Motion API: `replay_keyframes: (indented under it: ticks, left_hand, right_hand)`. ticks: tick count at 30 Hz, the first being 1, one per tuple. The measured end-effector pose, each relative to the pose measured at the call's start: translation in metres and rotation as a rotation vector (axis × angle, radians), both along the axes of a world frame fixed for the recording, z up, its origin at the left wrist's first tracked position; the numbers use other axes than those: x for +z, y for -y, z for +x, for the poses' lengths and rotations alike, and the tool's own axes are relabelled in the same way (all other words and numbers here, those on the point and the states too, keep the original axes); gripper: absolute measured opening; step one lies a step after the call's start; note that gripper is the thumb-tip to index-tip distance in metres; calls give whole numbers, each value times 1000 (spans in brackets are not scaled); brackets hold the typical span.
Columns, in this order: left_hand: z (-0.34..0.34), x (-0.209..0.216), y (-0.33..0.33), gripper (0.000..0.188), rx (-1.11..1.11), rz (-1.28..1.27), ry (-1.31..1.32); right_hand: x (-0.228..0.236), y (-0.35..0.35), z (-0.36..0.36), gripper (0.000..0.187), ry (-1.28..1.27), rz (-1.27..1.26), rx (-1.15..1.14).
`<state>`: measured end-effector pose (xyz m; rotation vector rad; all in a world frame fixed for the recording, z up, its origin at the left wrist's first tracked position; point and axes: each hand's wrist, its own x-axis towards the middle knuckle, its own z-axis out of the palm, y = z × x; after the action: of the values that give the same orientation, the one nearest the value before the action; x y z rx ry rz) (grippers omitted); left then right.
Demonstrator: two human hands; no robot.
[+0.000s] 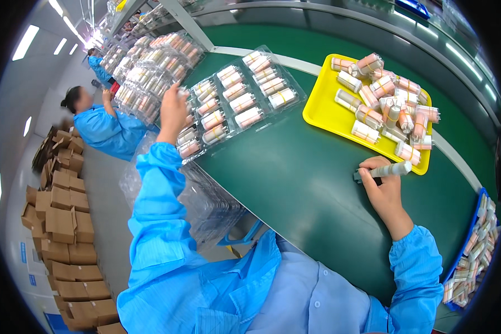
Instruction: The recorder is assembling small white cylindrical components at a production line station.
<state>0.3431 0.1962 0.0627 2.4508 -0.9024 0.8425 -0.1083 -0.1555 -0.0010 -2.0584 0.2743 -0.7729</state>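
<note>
My right hand [381, 186] is closed around a thick, pale grey-white tube [394, 169], held above the table just below the yellow tray [317, 109]. Small rolls banded in pink and white [365, 132] lie heaped in that tray. Over to the left, a clear plastic tray [295, 89] holds similar rolls in rows, tilted on the table. My left hand [173, 111] is at its left edge with fingers bent together; what they grip is hidden.
Stacked clear trays full of rolls [150, 75] stand beyond my left hand. A blue bin [463, 250] of slim pieces sits at the right. Plastic trays [197, 200] are stacked below the table edge. A co-worker in blue [108, 131] works at the left, near cardboard boxes [67, 222].
</note>
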Motion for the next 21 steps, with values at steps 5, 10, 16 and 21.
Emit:
replay_keyframes:
  ticks: [5, 10, 16, 21]
  left_hand:
    - [42, -9, -23, 37, 158, 10, -292]
    - [85, -38, -45, 44, 111, -105, -397]
    - [105, -76, -42, 69, 135, 251, -430]
    - [116, -35, -85, 71, 118, 209, -294]
  right_hand:
    - [2, 3, -3, 10, -28, 4, -23]
    - [3, 0, -1, 10, -28, -9, -22]
    - [4, 0, -3, 10, -39, -31, -26]
    - [7, -5, 4, 11, 3, 1, 63]
